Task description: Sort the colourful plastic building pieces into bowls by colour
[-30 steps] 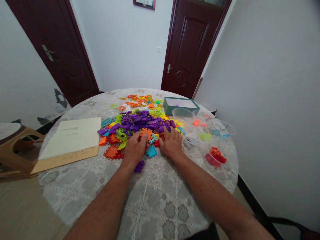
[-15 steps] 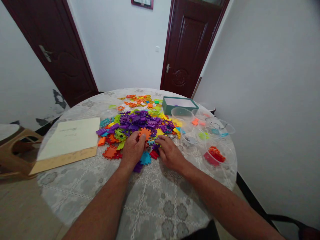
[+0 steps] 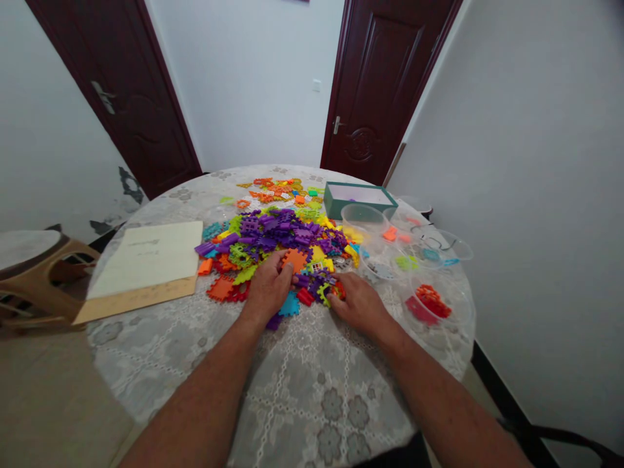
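Through the head camera I am seeing the left hand (image 3: 268,284) pinching an orange notched piece (image 3: 295,260) between thumb and fingers, at the near side of a heap of plastic pieces (image 3: 277,229). The right hand (image 3: 361,301) is reaching to the heap's near right edge, its thumb and fingers curving about a lime piece (image 3: 322,295) and a red-orange piece (image 3: 340,290); I cannot tell whether it is gripping either. A blue piece (image 3: 290,304) is lying just beside the left hand.
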`<state>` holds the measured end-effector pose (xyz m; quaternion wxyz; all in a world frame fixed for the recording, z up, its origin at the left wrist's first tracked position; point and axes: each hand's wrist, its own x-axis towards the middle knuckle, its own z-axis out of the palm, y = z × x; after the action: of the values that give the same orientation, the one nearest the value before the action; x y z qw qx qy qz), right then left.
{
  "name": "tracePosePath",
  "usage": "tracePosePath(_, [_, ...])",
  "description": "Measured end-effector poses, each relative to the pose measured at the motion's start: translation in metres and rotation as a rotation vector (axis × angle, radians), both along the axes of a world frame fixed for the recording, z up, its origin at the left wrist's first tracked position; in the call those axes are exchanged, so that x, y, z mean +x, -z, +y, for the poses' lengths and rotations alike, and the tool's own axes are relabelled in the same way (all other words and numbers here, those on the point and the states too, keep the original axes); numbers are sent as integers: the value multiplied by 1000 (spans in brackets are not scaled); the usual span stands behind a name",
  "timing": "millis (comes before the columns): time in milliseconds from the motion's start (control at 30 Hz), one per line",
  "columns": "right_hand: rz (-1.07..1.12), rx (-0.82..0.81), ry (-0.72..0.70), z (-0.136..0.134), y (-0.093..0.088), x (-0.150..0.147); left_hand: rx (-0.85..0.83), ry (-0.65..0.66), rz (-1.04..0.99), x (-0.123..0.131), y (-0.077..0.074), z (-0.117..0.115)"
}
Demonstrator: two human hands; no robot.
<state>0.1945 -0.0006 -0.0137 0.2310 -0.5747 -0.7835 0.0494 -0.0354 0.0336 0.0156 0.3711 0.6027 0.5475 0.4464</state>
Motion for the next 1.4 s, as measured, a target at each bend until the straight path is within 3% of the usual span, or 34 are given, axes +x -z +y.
tracePosePath(133, [5,-56,-58,1,0,-3,-54,27,-39,2,2,1])
tracePosePath(467, [197,93,-1,9,8,1,-92,-11,-48,4,-11,-4])
tracePosePath(733, [197,139,-161,12,5,1,-155,60,-153,5,-3,1])
tracePosePath(1133, [609,178,47,3,-4,-5,-305,178,-384,10,-7,-5])
tracePosePath(1400, [698,155,-7,2,-4,-7,-294,164,-541,6,-6,-4])
